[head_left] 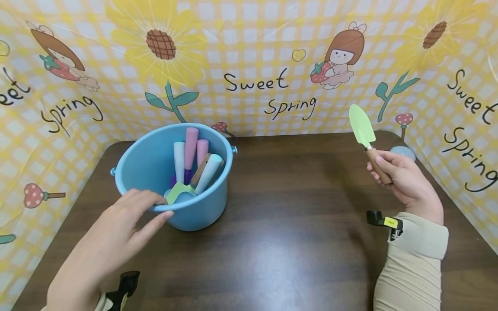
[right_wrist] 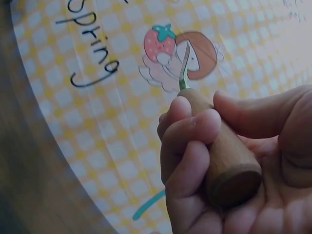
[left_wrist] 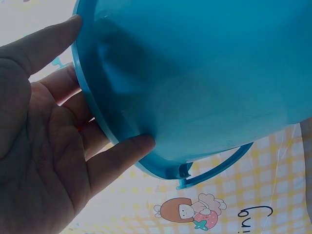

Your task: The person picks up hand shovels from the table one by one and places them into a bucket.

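On the left of the table is a blue bucket (head_left: 206,211), also filling much of the left wrist view. My left hand (head_left: 116,233) grips its near rim, with the thumb (left_wrist: 53,44) on the outer wall and some fingers hooked over into the inside. Several small tools with pink handles (head_left: 191,147) and light blue handles (head_left: 208,175) lean in it, beside a green-bladed one (head_left: 180,190). Off to the right, my right hand (head_left: 408,181) holds up a small trowel (head_left: 361,123). Its light green blade points up and away, and my fingers curl round the wooden handle (right_wrist: 229,156).
Partly hidden behind my right hand, a pale blue rounded thing (head_left: 403,152) lies near the table's right edge. Brown tabletop (head_left: 280,207) stretches between bucket and right hand. A yellow checked cloth (head_left: 249,52) with printed drawings rises along the back and sides.
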`<state>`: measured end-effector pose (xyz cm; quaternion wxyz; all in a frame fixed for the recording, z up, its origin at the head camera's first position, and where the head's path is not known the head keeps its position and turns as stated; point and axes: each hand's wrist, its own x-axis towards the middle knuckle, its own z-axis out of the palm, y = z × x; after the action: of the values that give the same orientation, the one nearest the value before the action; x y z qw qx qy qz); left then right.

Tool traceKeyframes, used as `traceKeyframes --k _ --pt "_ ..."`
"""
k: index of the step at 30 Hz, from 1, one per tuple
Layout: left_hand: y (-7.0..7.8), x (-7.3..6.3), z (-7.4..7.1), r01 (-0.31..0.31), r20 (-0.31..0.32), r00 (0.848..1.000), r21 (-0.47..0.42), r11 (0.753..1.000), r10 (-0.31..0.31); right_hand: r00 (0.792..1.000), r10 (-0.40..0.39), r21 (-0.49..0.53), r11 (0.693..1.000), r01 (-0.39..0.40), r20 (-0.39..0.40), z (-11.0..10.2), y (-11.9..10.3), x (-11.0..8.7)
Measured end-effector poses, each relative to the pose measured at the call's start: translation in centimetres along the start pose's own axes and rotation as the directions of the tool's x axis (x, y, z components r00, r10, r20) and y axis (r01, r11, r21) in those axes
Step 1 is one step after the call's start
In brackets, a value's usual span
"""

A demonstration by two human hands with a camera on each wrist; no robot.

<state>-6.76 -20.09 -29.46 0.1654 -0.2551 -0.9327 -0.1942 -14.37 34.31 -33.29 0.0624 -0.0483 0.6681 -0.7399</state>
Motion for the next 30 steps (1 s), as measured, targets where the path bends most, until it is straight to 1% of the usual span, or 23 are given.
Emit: traceKeyframes --k 5,12,15,21,25,30 --pt "-0.1 -0.1 0.0 0.006 0.004 1.0 -0.003 1.0 -0.006 1.0 -0.002 -0.031 1.0 0.003 0.03 1.0 0.0 0.5" --pt "-0.1 -0.1 0.1 0.004 0.0 1.0 -0.004 1.0 -0.004 0.999 -0.004 -0.11 0.994 0.008 0.042 2.8 -0.2 0.9" --pt "0.0 -0.1 0.1 0.003 -0.003 1.0 -0.001 1.0 -0.003 0.998 -0.005 -0.166 0.986 0.015 0.059 3.7 -0.4 1.1" --pt "0.0 -0.1 0.0 0.006 -0.002 1.0 0.005 1.0 -0.006 0.994 -0.014 -0.288 0.957 0.044 0.105 5.7 -0.7 1.4" --pt "0.0 0.0 0.0 0.002 0.0 1.0 0.003 1.0 -0.002 0.991 -0.021 -0.307 0.95 0.062 0.133 6.7 -0.8 1.5" --pt "0.0 -0.1 0.0 0.0 0.0 1.0 0.001 1.0 0.0 0.984 -0.03 -0.298 0.951 0.081 0.173 7.4 -0.9 1.6"
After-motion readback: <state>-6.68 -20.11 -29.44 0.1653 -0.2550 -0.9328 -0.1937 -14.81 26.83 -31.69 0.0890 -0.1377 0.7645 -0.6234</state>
